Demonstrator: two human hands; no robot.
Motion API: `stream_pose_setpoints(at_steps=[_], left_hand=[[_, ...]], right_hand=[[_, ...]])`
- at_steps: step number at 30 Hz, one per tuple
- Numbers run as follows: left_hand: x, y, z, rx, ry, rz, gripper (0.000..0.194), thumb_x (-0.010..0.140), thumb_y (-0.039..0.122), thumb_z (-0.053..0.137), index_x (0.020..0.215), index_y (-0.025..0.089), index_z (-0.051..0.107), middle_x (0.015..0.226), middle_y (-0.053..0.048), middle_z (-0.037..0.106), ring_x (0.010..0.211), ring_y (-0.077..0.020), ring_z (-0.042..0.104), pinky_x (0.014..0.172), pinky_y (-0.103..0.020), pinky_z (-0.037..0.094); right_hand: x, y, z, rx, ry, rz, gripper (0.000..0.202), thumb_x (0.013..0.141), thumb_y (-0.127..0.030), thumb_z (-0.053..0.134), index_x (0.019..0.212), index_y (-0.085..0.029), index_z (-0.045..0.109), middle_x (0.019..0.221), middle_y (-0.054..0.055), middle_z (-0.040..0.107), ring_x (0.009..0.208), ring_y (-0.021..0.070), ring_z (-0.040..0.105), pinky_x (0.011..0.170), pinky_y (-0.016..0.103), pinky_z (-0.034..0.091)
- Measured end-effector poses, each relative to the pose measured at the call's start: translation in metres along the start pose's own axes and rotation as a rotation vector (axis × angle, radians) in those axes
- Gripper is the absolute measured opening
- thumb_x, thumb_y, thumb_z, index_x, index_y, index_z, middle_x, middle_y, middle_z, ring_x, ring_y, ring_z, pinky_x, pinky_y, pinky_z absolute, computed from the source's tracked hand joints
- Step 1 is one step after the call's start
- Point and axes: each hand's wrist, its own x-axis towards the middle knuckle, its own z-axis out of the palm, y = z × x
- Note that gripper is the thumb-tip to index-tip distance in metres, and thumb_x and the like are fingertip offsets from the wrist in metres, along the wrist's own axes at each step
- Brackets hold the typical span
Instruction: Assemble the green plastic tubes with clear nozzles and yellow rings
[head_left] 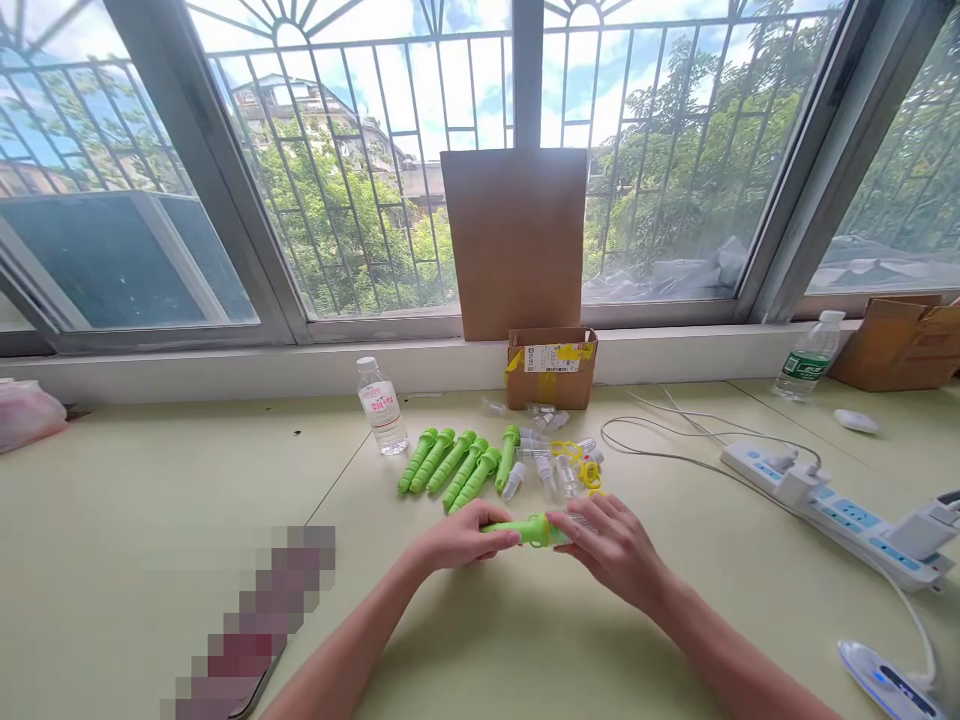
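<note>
Above the front middle of the table, my left hand point(466, 535) is closed around one end of a green plastic tube point(517, 531). My right hand point(613, 545) is closed at its other end, fingers around a clear plastic piece that they mostly hide. A yellow-green ring shows where the two parts meet. Just beyond my left hand lie several similar green tubes point(451, 462), side by side. Beyond my right hand is a loose pile of small clear bottles point(568, 478) with white tops, and yellow rings point(590, 474) lie among them.
Behind the pile stands an open cardboard box point(551, 390) against the sill. A water bottle point(383, 410) stands at left-centre, another water bottle point(808, 358) at far right. On the right are a power strip point(847, 515) with cables and a white device point(885, 680). A blurred phone-like object point(255, 640) lies front left.
</note>
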Motion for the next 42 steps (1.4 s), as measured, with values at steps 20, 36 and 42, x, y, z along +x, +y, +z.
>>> stream_pose_setpoints(at_steps=[20,36,42], left_hand=[[0.002,0.004,0.019,0.612,0.273,0.231,0.032,0.085,0.045,0.052,0.073,0.016,0.061,0.054,0.004,0.041,0.051,-0.0076,0.032,0.049,-0.022,0.022],[0.003,0.002,0.013,0.628,0.261,0.147,0.044,0.084,0.056,0.048,0.063,0.017,0.048,0.053,0.005,0.04,0.05,-0.0081,0.034,0.048,-0.023,0.019],[0.004,0.007,0.014,0.84,0.357,0.156,0.046,0.083,0.056,0.049,0.057,0.018,0.048,0.048,0.003,0.038,0.045,-0.0093,0.024,0.049,-0.026,0.015]], right_hand=[[-0.006,0.009,-0.007,0.402,-0.301,0.328,0.032,0.085,-0.027,0.062,0.117,-0.027,0.058,0.085,0.001,0.067,0.068,0.0128,0.06,0.059,0.022,0.046],[-0.005,0.006,0.0,-0.038,-0.039,-0.009,0.027,0.089,-0.021,0.058,0.115,-0.025,0.061,0.089,0.006,0.063,0.078,0.0176,0.056,0.065,0.028,0.045],[-0.003,0.005,-0.002,-0.053,-0.196,0.034,0.029,0.092,-0.033,0.051,0.115,-0.017,0.059,0.078,0.006,0.061,0.069,0.0176,0.055,0.056,0.027,0.039]])
